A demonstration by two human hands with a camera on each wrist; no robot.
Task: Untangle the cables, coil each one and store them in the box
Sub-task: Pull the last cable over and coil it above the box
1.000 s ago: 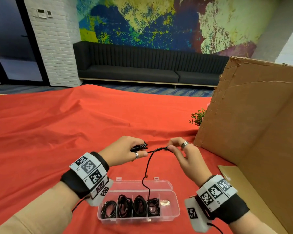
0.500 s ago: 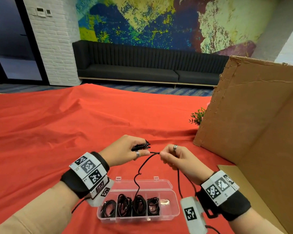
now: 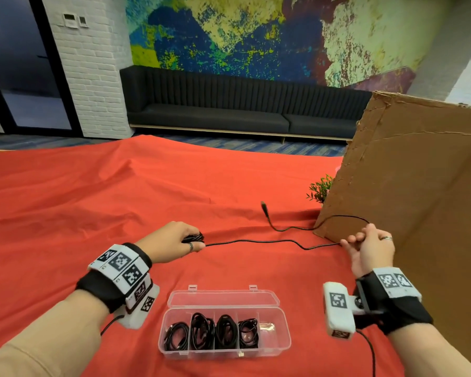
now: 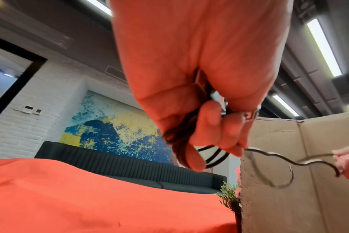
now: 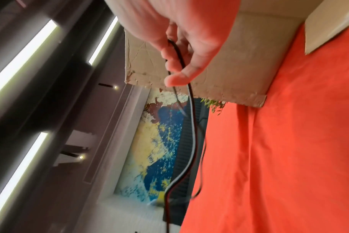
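Four coils already sit in the box (image 3: 282,340), so I judge I'm coiling the last cable (image 3: 256,242). My left hand (image 3: 172,242) grips its wound part above the surface (image 3: 93,202); my right hand (image 3: 370,248), held far out by the cardboard (image 3: 405,200), pinches the slack. Next move, I think: bring the right hand back for another loop.

Red-clothed table (image 3: 98,191), box (image 3: 280,340), cardboard (image 3: 408,191)

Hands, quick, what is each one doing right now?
Left hand: closed around the coiled part of the black cable.
Right hand: pinching the same cable farther along; its plug end is free past the grip.
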